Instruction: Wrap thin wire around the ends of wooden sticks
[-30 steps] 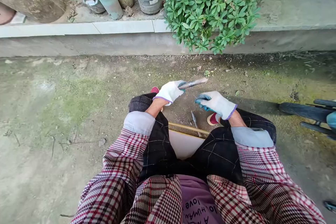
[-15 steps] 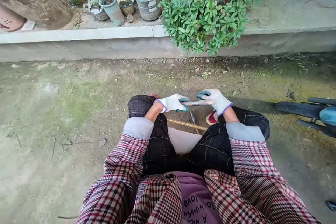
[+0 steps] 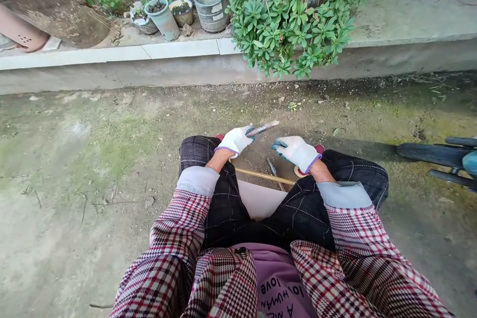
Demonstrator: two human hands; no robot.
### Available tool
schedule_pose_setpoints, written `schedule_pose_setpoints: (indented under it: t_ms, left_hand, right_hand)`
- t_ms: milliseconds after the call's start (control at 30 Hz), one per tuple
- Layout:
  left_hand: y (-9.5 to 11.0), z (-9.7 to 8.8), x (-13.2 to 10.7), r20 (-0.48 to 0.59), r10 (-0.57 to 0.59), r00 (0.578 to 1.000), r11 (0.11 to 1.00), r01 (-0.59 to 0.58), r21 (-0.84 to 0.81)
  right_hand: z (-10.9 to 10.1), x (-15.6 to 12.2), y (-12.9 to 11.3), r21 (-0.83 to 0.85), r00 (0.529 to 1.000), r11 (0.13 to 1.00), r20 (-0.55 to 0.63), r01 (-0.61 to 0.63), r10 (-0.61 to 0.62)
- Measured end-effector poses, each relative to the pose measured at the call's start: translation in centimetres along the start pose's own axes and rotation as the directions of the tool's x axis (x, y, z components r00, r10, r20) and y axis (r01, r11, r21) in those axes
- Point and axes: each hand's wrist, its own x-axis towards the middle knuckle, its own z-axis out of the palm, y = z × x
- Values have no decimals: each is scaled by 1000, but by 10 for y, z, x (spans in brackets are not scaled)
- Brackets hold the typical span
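Note:
My left hand [image 3: 236,140], in a white knit glove with teal grip coating, is closed round a stick [image 3: 265,128]. Coils of thin wire wrap the stick, and its pale end points up to the right. My right hand [image 3: 296,150], gloved the same way, is just right of the stick and apart from it, fingers loosely bent and seemingly holding nothing. On the ground between my knees lies another greyish rod [image 3: 272,166], its lower part crossed by a thin yellowish pole [image 3: 257,175]. The palm sides of both gloves are mostly hidden.
A low ledge [image 3: 179,51] runs across the front, bearing small pots [image 3: 164,19], a metal pot [image 3: 210,5] and a large planter [image 3: 70,15]. A leafy bush [image 3: 290,25] overhangs it. A dark wheel [image 3: 428,155] stands at the right.
My right hand has come off the stick and moved slightly down and left. My left hand has shifted left and up with the stick, whose free end now tilts upward.

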Motion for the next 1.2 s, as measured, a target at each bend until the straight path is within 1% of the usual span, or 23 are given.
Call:
schedule_pose_setpoints:
  t_ms: [67, 100, 133, 167, 200, 267, 300, 367, 400, 500, 567, 633, 700, 767, 800, 833, 900, 967, 1000, 1033, 1100, 1167, 1200]
  left_hand:
    - [-1, 2, 0, 97, 27, 995, 973, -48, 227]
    - [-1, 3, -1, 165, 32, 986, 954, -80, 289]
    - [-1, 5, -2, 236, 45, 971, 945, -118, 304]
    - [0, 6, -4, 304, 73, 950, 949, -160, 271]
    - [1, 7, -6, 360, 112, 926, 963, -190, 191]
    - [4, 8, -11, 428, 202, 881, 979, -186, -79]
    - [6, 7, -13, 440, 233, 867, 963, -142, -229]
    - [12, 3, -17, 444, 257, 858, 881, -19, -473]
    - [15, -1, -19, 445, 255, 858, 832, 40, -553]
    - [25, -13, -24, 438, 255, 862, 709, 142, -691]
    - [29, -18, -25, 395, 268, 879, 628, 152, -763]
    - [29, -19, -23, 316, 250, 915, 553, 133, -822]
    - [27, -15, -17, 242, 188, 952, 509, 116, -853]
    - [21, -8, -10, 179, 99, 979, 510, 104, -854]
    - [18, -4, -7, 146, 49, 988, 536, 98, -838]
    - [15, 0, -4, 109, 5, 994, 587, 86, -805]
    - [8, 5, 1, 32, -33, 999, 741, 46, -670]
    - [3, 8, 4, -25, 7, 1000, 895, -18, -446]
    - [2, 8, 4, -35, 43, 998, 947, -52, -317]
    - [1, 7, 5, -26, 71, 997, 979, -75, -189]
    - [1, 5, 4, 47, 77, 996, 996, -79, 38]
    - [3, 3, 2, 143, 65, 988, 981, -90, 171]
    - [4, 3, 0, 184, 67, 981, 977, -102, 187]
  right_hand:
    - [-3, 0, 1, -54, 1000, 998, 5, 18, -18]
    - [-5, 1, 3, -65, 1000, 998, 5, 26, -25]
    - [-6, 3, 6, -63, 1000, 998, 0, 30, -30]
    - [-8, 4, 10, -50, 1000, 998, -15, 27, -27]
    - [-10, 7, 14, -24, 999, 1000, -36, 15, -15]
    - [-14, 10, 22, 78, 996, 997, -84, -22, 28]
    - [-16, 11, 25, 156, 993, 987, -106, -31, 48]
    - [-19, 10, 27, 338, 991, 941, -121, -15, 59]
    - [-20, 9, 26, 425, 992, 905, -115, -3, 57]
    - [-18, 6, 20, 605, 991, 795, -87, -27, 100]
    - [-14, 7, 16, 668, 982, 742, -96, -59, 164]
    - [-10, 9, 13, 713, 977, 700, -113, -47, 181]
    - [-7, 11, 11, 728, 984, 685, -116, -10, 137]
    - [-7, 10, 8, 696, 993, 718, -99, 21, 67]
    - [-7, 10, 6, 662, 996, 749, -80, 28, 34]
    - [-7, 8, 4, 622, 999, 782, -54, 31, 3]
    - [-8, 5, 0, 540, 999, 841, -3, 33, -37]
    - [-8, 2, -2, 466, 999, 884, 23, 23, -38]
    - [-8, 1, -2, 434, 999, 901, 27, 15, -29]
    - [-8, 1, -2, 407, 1000, 913, 26, 5, -16]
    - [-7, 1, 0, 363, 1000, 932, 7, -11, 9]
    - [-7, 4, 5, 306, 999, 952, -30, -2, 12]
    - [-7, 5, 8, 277, 999, 961, -52, 10, 4]
